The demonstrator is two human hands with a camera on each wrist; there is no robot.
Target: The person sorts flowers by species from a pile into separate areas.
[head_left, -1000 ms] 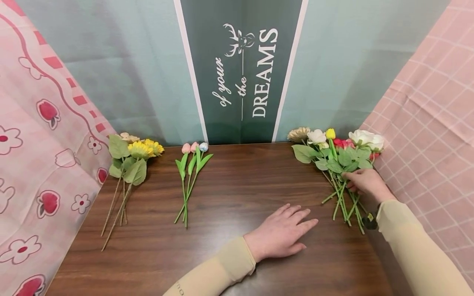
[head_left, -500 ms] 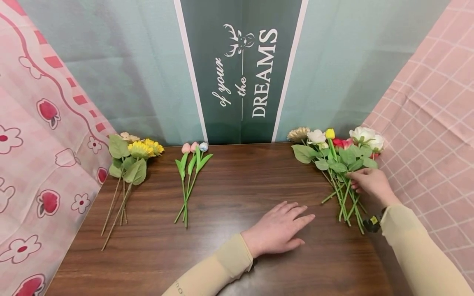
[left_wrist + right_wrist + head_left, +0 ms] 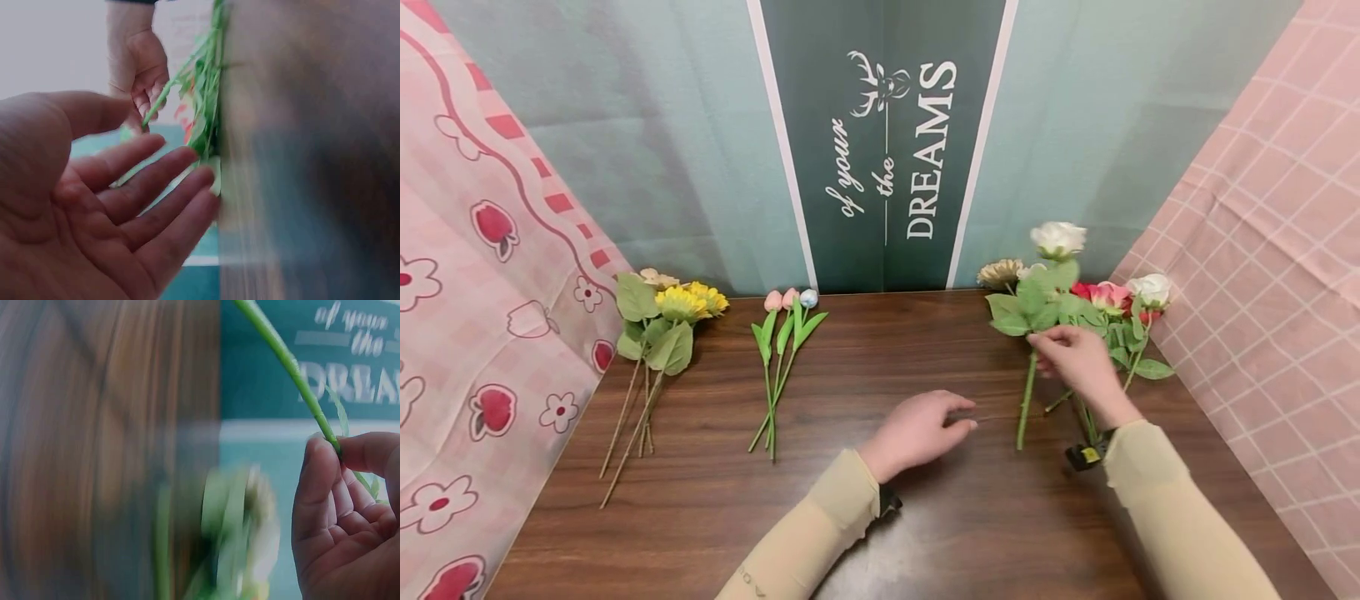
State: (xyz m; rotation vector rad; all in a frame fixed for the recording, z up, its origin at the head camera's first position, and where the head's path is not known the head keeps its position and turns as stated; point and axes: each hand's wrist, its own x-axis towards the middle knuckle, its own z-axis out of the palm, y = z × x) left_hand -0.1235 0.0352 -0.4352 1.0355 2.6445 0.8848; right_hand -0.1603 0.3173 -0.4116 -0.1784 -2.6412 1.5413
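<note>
Left hand [image 3: 917, 429]: relaxed, fingers somewhat apart; I hold nothing there.
Right hand [image 3: 1078, 367]: my thumb and finger pinch the green stem [image 3: 1025, 408] below its leaves.
White rose [image 3: 1058, 239]: raised above the table [image 3: 662, 533]; probably light, stem rather stiff, petals delicate, so I should grasp only the stem.

Green stem [image 3: 289, 363] between fingers [image 3: 314, 481]

white rose [image 3: 1058, 239], open; green stem [image 3: 1024, 408] pinched just below leaves [image 3: 1039, 292], near upright, slight tilt, flower-end up; right of centre, head view.
</note>
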